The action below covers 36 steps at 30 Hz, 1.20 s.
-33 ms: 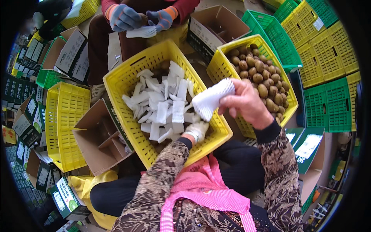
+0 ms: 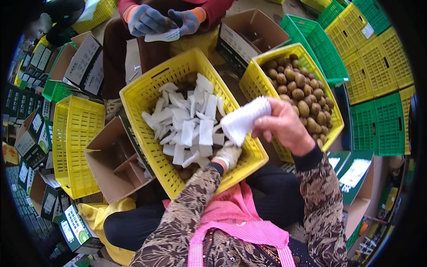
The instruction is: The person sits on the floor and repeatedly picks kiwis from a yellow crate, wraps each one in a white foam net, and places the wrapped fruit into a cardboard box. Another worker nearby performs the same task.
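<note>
In my bare right hand (image 2: 287,124) is a white foam net sleeve (image 2: 243,121), pinched at one end between thumb and fingers above the right side of a yellow crate (image 2: 150,76). My left hand (image 2: 228,155), in a whitish glove, reaches down inside that crate's near right corner. Its fingertips are hidden, so whether they hold anything does not show. Many white foam sleeves (image 2: 181,116) lie heaped in the crate, with brown fruit (image 2: 191,77) partly visible beneath them. To the right, a second yellow crate (image 2: 254,82) is full of brown kiwifruit (image 2: 307,93).
Across from me, a person in grey gloves (image 2: 151,20) holds a white foam sleeve (image 2: 163,36). An open cardboard box with dividers (image 2: 104,167) stands left of the crate, beside an upended yellow crate (image 2: 71,147). Green and yellow crates (image 2: 376,66) are stacked at right.
My right hand and the foam sleeve have come slightly nearer to me, and the sleeve has turned a little. My left hand stays in the crate's corner.
</note>
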Each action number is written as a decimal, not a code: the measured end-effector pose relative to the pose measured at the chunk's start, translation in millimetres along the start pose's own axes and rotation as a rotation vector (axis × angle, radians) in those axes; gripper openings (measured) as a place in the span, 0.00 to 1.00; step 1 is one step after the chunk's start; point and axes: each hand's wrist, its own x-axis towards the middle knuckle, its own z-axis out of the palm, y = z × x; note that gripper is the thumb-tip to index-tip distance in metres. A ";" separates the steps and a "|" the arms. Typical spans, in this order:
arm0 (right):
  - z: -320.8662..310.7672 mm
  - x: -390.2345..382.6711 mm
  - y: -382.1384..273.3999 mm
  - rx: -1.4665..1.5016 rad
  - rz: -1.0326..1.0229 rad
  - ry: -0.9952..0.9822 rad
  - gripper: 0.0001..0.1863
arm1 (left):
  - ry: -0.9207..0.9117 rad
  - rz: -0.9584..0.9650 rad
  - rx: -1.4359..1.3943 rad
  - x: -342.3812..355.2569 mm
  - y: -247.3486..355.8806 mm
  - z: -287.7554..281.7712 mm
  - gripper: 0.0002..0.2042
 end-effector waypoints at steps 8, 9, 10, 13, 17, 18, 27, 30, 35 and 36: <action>12.7 -9.0 2.8 0.011 0.092 -0.062 0.10 | 0.235 0.404 -2.076 -27.9 43.9 -58.6 0.15; 11.5 -8.5 4.2 0.007 0.110 -0.041 0.10 | 0.298 0.386 -2.176 -28.7 44.6 -57.4 0.15; 10.1 -7.3 5.6 0.004 0.129 -0.019 0.10 | 0.353 0.346 -1.626 -31.2 38.8 -57.2 0.15; 1.9 -5.0 14.3 -0.127 0.106 0.064 0.10 | 0.367 0.224 -0.371 -13.0 -4.0 -10.1 0.17; -8.9 5.9 26.3 -0.479 0.062 0.123 0.13 | 0.243 0.102 -1.081 -55.3 -25.1 -37.1 0.36; -12.7 5.3 33.1 -0.582 0.040 0.113 0.14 | 0.344 0.211 -1.264 -68.4 -22.6 -54.7 0.35; 48.4 -7.8 36.1 -1.214 -0.454 -0.207 0.29 | 0.329 0.435 -1.777 -175.1 -0.8 -127.3 0.43; 70.6 -12.8 34.3 -1.210 -0.525 -0.191 0.28 | 0.377 0.363 -1.548 -184.9 -1.8 -121.0 0.42; 85.2 -16.8 32.7 -0.985 -0.435 -0.174 0.26 | 0.512 0.472 -1.650 -210.9 0.6 -122.2 0.49; 88.5 -22.3 30.3 -0.807 -0.340 -0.202 0.26 | 0.478 0.507 -1.703 -219.8 -2.9 -122.8 0.45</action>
